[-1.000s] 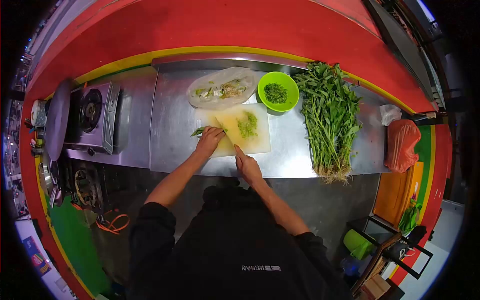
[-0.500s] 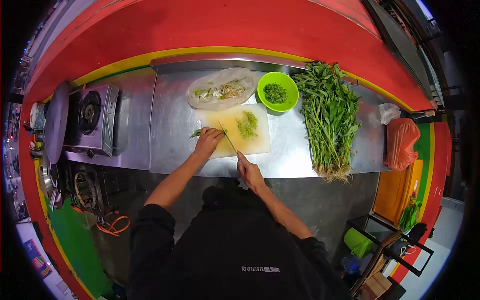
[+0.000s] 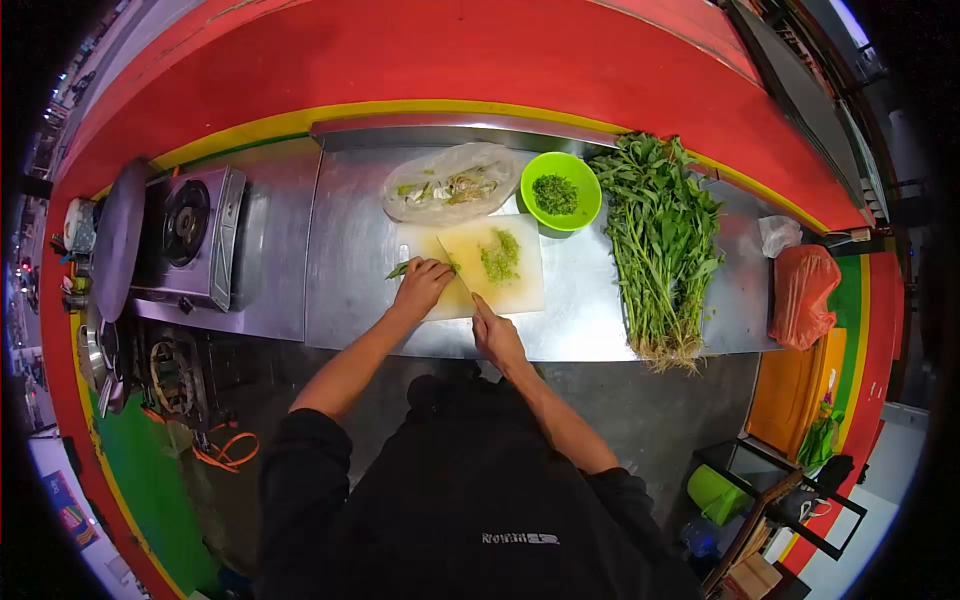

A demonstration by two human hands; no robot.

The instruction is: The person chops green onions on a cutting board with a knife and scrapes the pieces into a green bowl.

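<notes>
My left hand [image 3: 422,287] is closed over a bundle of green stalks, likely scallions [image 3: 398,271], whose ends stick out to its left on the white cutting board [image 3: 525,290]. My right hand [image 3: 499,338] grips a kitchen knife [image 3: 462,276] by its handle. The blade slants up and left, close to the left fingertips. On the board's right half, beside the blade, lies a small heap of chopped green pieces [image 3: 500,257]. Behind the board stands a lime-green bowl [image 3: 590,205] with chopped dark greens [image 3: 555,195] inside.
A clear plastic bag [image 3: 420,205] of trimmings lies behind the board. To the right is a large bunch of leafy greens [image 3: 660,250] with roots facing me. A gas stove [image 3: 185,225] stands at the left, and a red plastic bag [image 3: 803,295] sits at the counter's right end.
The knife's blade has turned slightly and its tip sits a little differently near the stalks. My left hand keeps its hold. The whole view has shifted slightly downward.
</notes>
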